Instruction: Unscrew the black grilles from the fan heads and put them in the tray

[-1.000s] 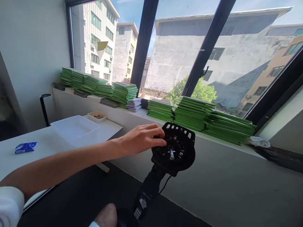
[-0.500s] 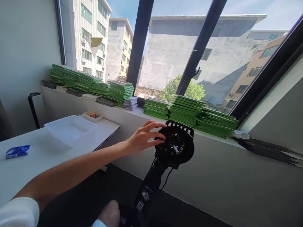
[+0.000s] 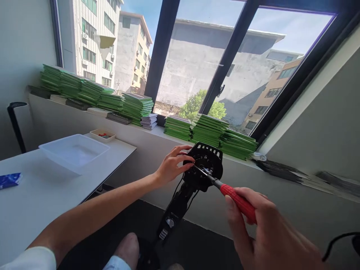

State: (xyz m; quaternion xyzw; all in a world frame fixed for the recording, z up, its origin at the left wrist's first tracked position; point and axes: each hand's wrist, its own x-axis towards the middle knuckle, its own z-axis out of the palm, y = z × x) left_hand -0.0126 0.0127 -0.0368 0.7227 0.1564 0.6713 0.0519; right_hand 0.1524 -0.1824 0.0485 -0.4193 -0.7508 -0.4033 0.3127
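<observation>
A black fan head [image 3: 215, 161], round and without blades, sits on a dark stand with a control knob [image 3: 170, 222]. My left hand [image 3: 173, 165] is at its left side. Thumb and a finger come together there in a pinch; whatever lies between them is too small to make out. My right hand [image 3: 261, 221] grips a screwdriver [image 3: 239, 202] by its red handle. The metal shaft points up and left across the fan head, its tip close to my left fingertips. A silver spindle [image 3: 206, 170] protrudes from the fan head's centre, beside the screwdriver shaft.
Green stacks of books [image 3: 210, 129] line the windowsill behind the fan. At left, a white table [image 3: 123, 150] holds a clear plastic bin [image 3: 74, 150], a small tray [image 3: 103, 135] with red bits, and a blue packet [image 3: 10, 180]. A cable hangs beside the stand.
My right hand has come in from the lower right with the screwdriver, its tip now at the fan head. My left hand keeps to the same side of it. The view has shifted slightly.
</observation>
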